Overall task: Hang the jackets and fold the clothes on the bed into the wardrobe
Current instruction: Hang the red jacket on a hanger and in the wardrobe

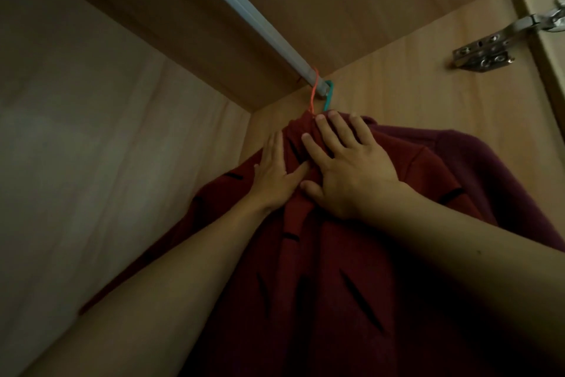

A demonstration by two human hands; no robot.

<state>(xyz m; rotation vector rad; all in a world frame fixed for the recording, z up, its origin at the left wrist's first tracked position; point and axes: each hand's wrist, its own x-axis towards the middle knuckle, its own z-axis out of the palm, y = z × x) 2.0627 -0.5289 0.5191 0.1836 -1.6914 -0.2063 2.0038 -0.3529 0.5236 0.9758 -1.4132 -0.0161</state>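
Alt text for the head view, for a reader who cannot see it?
A left hand and right hand rest flat on a dark red jacket with black dashes, hung by an orange hook on a pale metal wardrobe rail beside a teal hook.

The jacket hangs on the rail, perhaps before another garment.

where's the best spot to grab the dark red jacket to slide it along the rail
Pinch the dark red jacket at its bunched collar, just under the thin orange hanger hook on the pale metal rail. Come from below: the weight hangs there.
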